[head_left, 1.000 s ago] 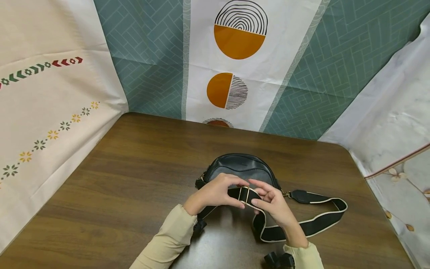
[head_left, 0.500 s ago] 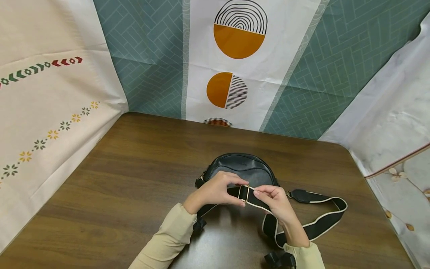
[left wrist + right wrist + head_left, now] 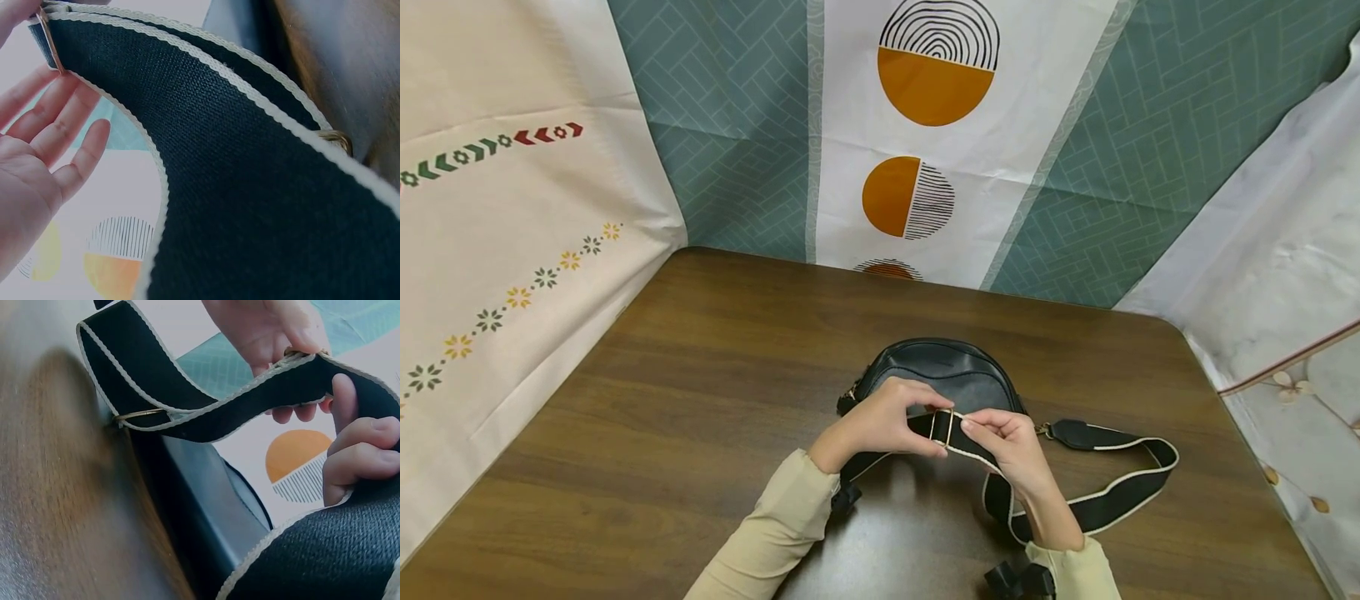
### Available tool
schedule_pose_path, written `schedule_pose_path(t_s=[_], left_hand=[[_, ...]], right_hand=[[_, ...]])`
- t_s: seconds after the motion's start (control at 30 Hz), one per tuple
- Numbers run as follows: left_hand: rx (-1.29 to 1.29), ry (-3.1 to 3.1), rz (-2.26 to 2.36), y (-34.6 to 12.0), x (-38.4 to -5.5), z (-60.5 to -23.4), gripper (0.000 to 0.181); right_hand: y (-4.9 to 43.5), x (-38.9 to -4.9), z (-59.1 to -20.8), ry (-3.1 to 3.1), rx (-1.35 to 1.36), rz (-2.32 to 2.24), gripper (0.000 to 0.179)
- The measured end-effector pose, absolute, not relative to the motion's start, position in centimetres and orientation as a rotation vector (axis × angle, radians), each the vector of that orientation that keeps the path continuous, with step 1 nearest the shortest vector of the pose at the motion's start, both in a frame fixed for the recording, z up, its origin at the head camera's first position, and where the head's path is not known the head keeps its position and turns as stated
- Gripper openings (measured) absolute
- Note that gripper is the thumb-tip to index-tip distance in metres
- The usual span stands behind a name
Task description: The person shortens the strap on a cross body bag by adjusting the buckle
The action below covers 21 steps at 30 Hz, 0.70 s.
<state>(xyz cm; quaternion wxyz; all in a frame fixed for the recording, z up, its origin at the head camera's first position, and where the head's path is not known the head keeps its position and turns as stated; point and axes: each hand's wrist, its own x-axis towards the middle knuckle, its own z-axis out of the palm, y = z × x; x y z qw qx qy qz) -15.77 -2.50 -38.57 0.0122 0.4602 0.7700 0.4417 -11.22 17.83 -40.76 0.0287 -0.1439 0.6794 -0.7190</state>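
Note:
A black half-moon shoulder bag [image 3: 951, 371] lies on the table behind both hands. Its wide black strap [image 3: 1116, 502], edged in cream, is raised in front of it. My left hand [image 3: 880, 427] pinches the gold slider buckle [image 3: 950, 428] on the strap, thumb below and index finger above; its other fingers [image 3: 59, 125] spread loosely behind. Just right of the buckle, my right hand [image 3: 1018, 454] pinches the strap between thumb and fingers. In the right wrist view, its fingers [image 3: 369, 447] curl over the webbing, and a second gold ring [image 3: 140, 414] sits lower on the strap.
A brown wooden table [image 3: 715, 350] carries the bag. The strap's right end joins the bag by a gold clasp [image 3: 1042, 432] and loops out over the tabletop. Patterned cloths [image 3: 737, 142] hang along the back and both sides.
My right hand has shifted from loosely spread fingers beside the buckle to a pinch on the strap, drawing that part straighter. My left hand keeps its hold on the buckle.

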Motion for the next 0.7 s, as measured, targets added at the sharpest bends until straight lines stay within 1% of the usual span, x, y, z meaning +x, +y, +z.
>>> schedule_pose_path(t_s=[0.17,0.43,0.7], left_hand=[[1.421,2.398,1.381,-2.37,-15.76,-38.57,0.048],[1.433,2.400,1.379,-1.86,-15.63,-38.79,0.049],[1.443,2.393,1.361,-2.11,-15.78,-38.63,0.049]], right_hand=[[17.54,-11.14,-40.72,2.097,-0.456,-2.253,0.034],[16.94,-11.06,-40.88,2.122,-0.549,-2.263,0.031],[17.15,-11.00,-40.92,2.092,-0.464,-2.253,0.028]])
